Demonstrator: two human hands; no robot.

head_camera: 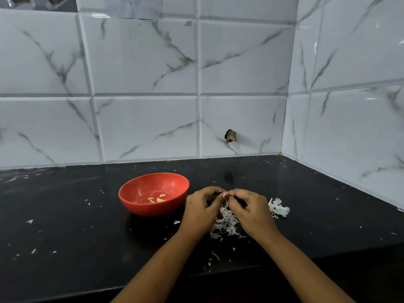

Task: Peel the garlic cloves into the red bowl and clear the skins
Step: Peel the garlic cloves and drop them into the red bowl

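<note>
A red bowl [153,193] stands on the black counter [65,215] and holds a few peeled garlic cloves [158,199]. Just right of it, my left hand [202,209] and my right hand [251,209] meet fingertip to fingertip over a heap of white garlic skins [225,224]. Both hands pinch a small garlic clove [226,196] between them; most of it is hidden by the fingers. A second clump of skins [278,207] lies to the right of my right hand.
Marble-patterned tiled walls close the counter at the back and on the right, forming a corner [282,154]. A small dark hole [230,136] shows in the back wall. Skin flakes [32,250] are scattered over the counter, whose front edge runs below my forearms.
</note>
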